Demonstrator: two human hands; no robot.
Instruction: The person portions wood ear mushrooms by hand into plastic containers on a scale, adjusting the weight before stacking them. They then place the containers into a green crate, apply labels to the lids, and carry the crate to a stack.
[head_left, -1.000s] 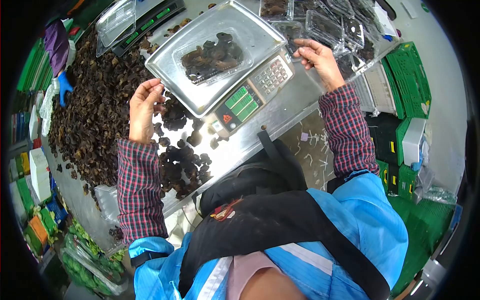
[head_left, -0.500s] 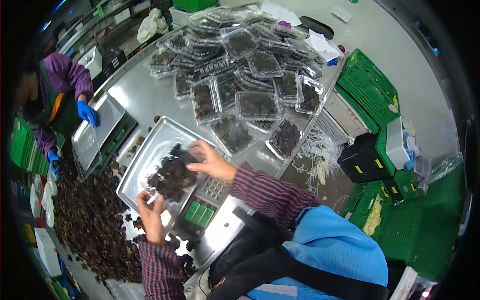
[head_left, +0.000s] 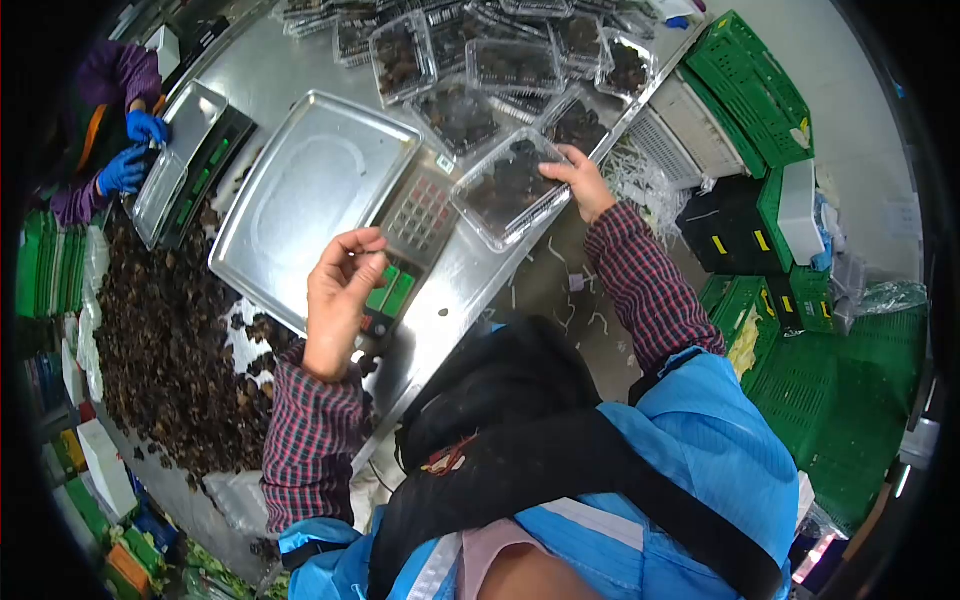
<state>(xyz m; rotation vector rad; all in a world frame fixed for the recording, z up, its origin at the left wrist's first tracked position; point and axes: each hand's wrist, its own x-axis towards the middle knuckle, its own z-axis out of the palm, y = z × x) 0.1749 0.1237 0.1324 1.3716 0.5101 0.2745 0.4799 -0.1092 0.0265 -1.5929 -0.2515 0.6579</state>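
My right hand (head_left: 584,181) grips the right edge of a clear plastic box (head_left: 507,190) filled with dark pieces, which is tilted over the front edge of the metal table. My left hand (head_left: 338,290) hovers by the scale's keypad (head_left: 418,212), thumb and fingers curled together; whether anything small is between them is too unclear to tell. Beside it, the metal scale tray (head_left: 310,200) bears nothing. A large heap of dark, mushroom-like pieces (head_left: 170,360) spreads on the table to the left.
More filled clear boxes (head_left: 515,66) are piled at the top. A co-worker's blue-gloved hands (head_left: 124,170) are beside another scale (head_left: 200,170) at the upper left. Green crates (head_left: 750,90) and a black crate (head_left: 735,225) stand right of the table.
The filled box has left the scale tray and moved right in my right hand. My left hand has let go of it and moved up and right. The view has shifted.
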